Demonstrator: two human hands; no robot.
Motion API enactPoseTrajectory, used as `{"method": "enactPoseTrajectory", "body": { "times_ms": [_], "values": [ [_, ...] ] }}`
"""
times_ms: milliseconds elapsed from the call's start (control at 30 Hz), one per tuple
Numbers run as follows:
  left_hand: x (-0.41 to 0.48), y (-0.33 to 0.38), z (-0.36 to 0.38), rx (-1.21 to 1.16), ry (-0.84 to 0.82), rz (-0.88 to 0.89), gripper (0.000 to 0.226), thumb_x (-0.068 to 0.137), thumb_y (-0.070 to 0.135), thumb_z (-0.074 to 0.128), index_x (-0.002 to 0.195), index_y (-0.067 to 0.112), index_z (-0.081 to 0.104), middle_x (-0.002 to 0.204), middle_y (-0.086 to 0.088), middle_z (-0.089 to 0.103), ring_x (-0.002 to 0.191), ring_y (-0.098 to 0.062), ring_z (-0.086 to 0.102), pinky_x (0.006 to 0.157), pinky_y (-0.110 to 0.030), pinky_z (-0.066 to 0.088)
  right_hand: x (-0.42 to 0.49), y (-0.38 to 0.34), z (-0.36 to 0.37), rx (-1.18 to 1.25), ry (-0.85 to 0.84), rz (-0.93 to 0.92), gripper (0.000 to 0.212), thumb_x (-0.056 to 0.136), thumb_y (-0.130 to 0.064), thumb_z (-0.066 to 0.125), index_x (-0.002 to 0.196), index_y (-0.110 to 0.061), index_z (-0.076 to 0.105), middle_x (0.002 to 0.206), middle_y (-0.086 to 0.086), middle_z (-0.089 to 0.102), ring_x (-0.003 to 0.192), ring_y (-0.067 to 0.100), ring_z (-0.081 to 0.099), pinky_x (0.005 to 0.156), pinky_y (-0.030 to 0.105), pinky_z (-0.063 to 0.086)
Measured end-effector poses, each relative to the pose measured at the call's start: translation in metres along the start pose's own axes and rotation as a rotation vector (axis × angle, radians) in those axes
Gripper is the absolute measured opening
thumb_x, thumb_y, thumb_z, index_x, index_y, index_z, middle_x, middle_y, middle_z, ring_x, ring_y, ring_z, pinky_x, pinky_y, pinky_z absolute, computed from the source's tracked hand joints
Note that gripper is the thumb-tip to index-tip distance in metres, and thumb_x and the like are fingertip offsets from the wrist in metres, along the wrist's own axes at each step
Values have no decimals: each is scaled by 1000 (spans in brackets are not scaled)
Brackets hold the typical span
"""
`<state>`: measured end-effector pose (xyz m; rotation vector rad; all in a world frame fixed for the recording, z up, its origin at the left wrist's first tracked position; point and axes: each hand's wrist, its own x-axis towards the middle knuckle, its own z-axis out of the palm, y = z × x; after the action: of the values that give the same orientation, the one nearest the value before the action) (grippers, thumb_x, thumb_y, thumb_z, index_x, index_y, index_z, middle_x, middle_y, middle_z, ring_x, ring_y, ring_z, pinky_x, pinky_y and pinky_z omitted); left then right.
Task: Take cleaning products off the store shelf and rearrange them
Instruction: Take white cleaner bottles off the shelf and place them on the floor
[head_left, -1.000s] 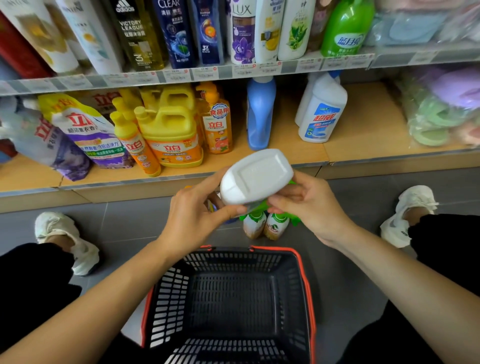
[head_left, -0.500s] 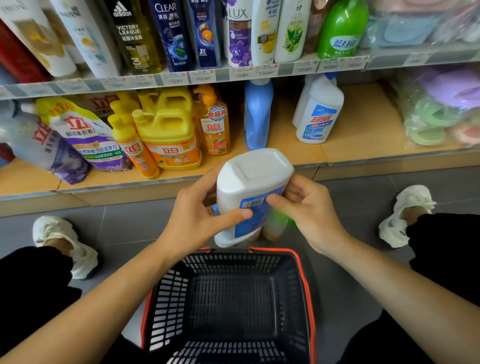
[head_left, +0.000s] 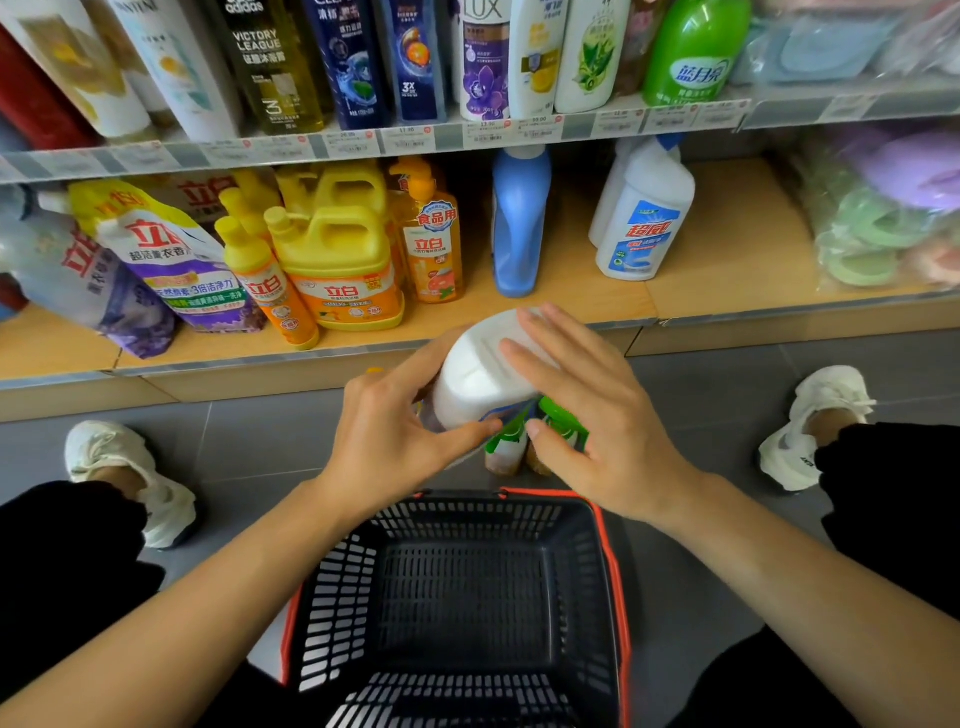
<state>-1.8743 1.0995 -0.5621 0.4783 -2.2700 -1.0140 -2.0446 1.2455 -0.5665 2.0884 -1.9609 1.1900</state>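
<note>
- The left hand (head_left: 395, 441) and right hand (head_left: 608, 415) are bare, and the forearms are uncovered as far as they show.
- Black cloth trousers (head_left: 62, 561) cover both legs.
- Soft white fabric sneakers are on both feet: the left shoe (head_left: 130, 467) is creased, and the right shoe (head_left: 815, 415) has small dark lettering on its side.

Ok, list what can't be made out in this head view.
Head view:
White bottle: cap and most of the label, hidden by the left hand and right hand.
Green-capped small bottles on the floor: largely behind both hands.
Price tags: print too small.
Basket: near end cut off by bottom edge.
</note>
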Motion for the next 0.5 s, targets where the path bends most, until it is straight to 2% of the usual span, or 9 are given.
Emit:
{"method": "enactPoseTrajectory", "body": {
  "times_ms": [200,400,500],
  "values": [
    [-1,-1,0,41,-29,27,72,76,43,83,141,28,57,113,7,75,95,-20,73,81,-43,60,-1,-9,-1,-75,-86,-124,59,87,-15,62,145,-22,51,158,9,41,150,34,28,116,63,25],
    [-1,-2,1,63,-34,62,75,72,37,89,140,30,58,119,13,73,98,-11,72,78,-41,60,3,3,-10,-40,-55,24,48,100,-32,54,144,-14,54,155,9,44,146,31,36,110,56,37],
    [-2,0,2,26,-30,67,76,72,37,89,140,28,58,123,15,71,102,-7,71,80,-41,60,-2,1,-2,-16,22,-44,41,101,-23,60,140,-10,55,150,12,50,145,34,38,112,59,37]
  ]
}}
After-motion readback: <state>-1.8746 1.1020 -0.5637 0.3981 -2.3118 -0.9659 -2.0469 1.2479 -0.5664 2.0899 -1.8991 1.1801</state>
